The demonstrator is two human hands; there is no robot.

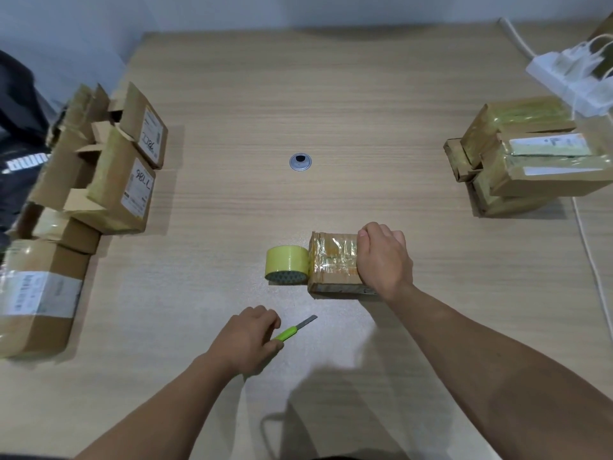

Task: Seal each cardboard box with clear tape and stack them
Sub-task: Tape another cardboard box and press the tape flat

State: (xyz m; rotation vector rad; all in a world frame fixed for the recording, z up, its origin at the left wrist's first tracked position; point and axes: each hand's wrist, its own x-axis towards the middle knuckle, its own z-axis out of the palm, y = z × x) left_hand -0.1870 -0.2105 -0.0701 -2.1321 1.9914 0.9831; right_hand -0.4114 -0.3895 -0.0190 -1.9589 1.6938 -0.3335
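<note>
Head view: pale wood-grain worktop (232, 94).
Left hand (247, 340): fingers (270, 322) curled round green-handled knife (295, 330).
Right hand (384, 257): fingers gripped the tape-wrapped cardboard box (331, 263), mid-worktop.
Tape roll (287, 265): glossy, yellowish, touched the box.

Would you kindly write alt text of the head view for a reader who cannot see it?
A person's right hand grips a taped cardboard box on a table, beside a tape roll, while the left hand holds a green utility knife. More boxes, some open-flapped, sit at left; taped boxes are stacked at right.
</note>
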